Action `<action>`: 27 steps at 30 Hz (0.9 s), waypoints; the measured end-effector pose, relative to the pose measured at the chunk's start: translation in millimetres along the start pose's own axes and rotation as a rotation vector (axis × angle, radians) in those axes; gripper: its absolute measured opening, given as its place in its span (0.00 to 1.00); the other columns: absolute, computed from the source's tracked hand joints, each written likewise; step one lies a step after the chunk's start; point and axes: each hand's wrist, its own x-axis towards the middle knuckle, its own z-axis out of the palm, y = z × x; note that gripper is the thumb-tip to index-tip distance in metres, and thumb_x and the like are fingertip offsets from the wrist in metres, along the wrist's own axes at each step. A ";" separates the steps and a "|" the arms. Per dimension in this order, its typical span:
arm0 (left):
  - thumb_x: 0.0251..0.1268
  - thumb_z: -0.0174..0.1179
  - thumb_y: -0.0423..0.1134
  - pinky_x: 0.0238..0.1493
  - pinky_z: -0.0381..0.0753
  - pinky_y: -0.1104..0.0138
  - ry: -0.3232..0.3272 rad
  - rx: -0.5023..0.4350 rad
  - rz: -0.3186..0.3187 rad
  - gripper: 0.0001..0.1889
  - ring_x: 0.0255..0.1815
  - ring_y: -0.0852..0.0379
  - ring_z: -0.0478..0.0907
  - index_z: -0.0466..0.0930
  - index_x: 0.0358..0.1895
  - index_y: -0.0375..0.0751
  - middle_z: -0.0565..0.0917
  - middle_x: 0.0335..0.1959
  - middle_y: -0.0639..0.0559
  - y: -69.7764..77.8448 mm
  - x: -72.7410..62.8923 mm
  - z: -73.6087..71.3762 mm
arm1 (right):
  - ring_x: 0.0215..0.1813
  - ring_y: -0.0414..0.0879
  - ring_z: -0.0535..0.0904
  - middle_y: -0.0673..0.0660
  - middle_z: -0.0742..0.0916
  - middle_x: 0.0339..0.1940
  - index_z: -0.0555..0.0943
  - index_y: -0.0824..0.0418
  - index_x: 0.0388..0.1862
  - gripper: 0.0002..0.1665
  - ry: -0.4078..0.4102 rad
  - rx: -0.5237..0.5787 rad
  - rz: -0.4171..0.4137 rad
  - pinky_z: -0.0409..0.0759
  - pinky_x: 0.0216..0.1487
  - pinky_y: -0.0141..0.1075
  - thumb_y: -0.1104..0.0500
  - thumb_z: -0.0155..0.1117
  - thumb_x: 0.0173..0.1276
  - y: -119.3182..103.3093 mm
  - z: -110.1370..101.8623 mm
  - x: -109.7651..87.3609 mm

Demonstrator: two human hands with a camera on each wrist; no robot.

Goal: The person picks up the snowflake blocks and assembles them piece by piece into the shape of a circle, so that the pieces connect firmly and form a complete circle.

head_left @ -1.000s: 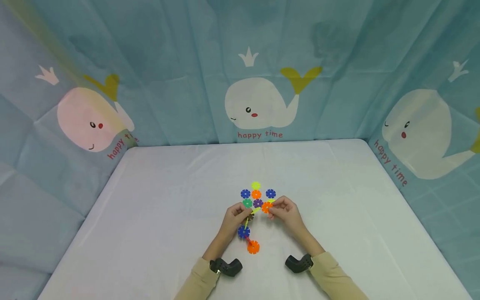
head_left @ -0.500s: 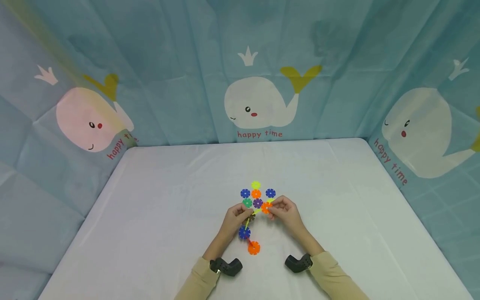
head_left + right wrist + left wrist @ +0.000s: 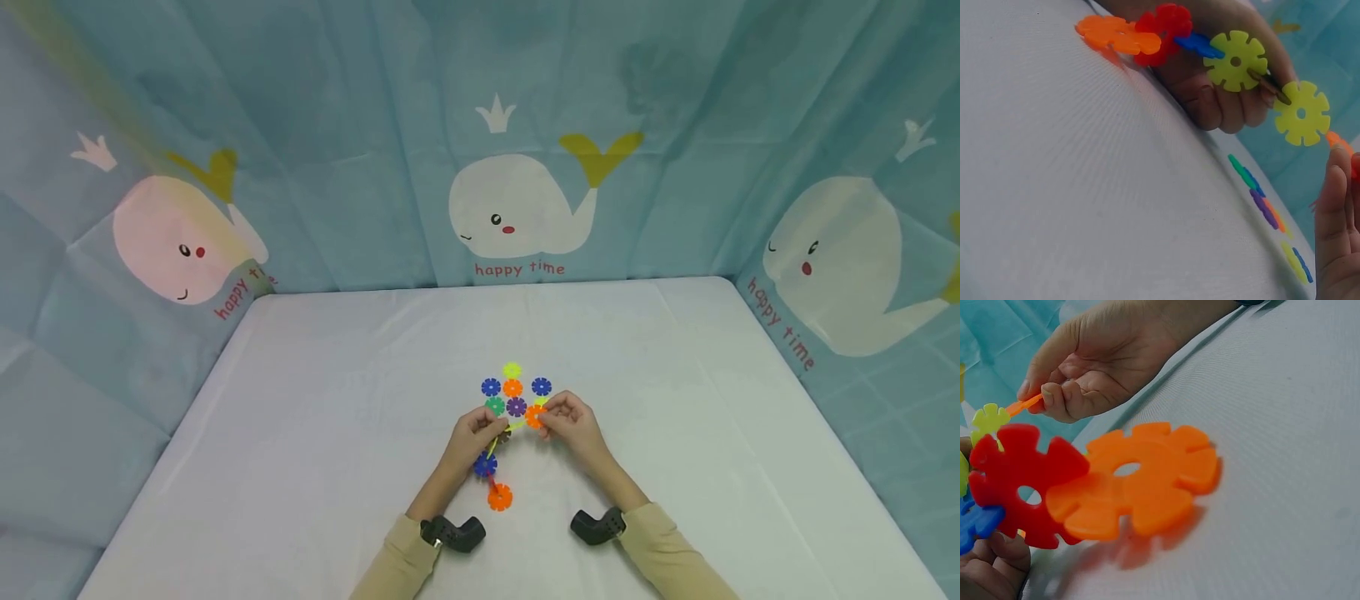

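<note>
A chain of slotted plastic snowflake discs hangs between my hands. In the head view my left hand (image 3: pixel 467 440) pinches it at the brown disc (image 3: pixel 505 436). Below hang a yellow disc, a blue disc (image 3: pixel 485 465), a red disc (image 3: pixel 1163 31) and an orange end disc (image 3: pixel 500 497), which sits close over the table. Beyond the brown one is a second yellow disc (image 3: pixel 1302 114). My right hand (image 3: pixel 576 427) pinches another orange disc (image 3: pixel 535 417) between thumb and fingers. Its edge meets that yellow disc's rim in the right wrist view.
Several loose discs lie on the white table (image 3: pixel 337 417) just past my hands: yellow (image 3: pixel 512 371), orange (image 3: pixel 512 388), two blue (image 3: pixel 491 387), green (image 3: pixel 495 406) and purple (image 3: pixel 516 407). Another yellow one is partly behind my right hand. A whale-print curtain (image 3: pixel 360 167) surrounds the table.
The chain's lower end, with the blue and orange discs, has swung slightly left. The orange disc in my right hand shifts only slightly; both hands stay nearly in place.
</note>
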 end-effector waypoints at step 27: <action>0.61 0.55 0.31 0.33 0.73 0.71 -0.031 0.012 0.001 0.09 0.27 0.59 0.72 0.70 0.29 0.26 0.78 0.26 0.45 -3.1 1.2 -0.9 | 0.21 0.46 0.75 0.61 0.78 0.22 0.67 0.79 0.35 0.10 -0.032 0.008 0.007 0.75 0.25 0.33 0.73 0.57 0.59 -0.2 0.2 1.3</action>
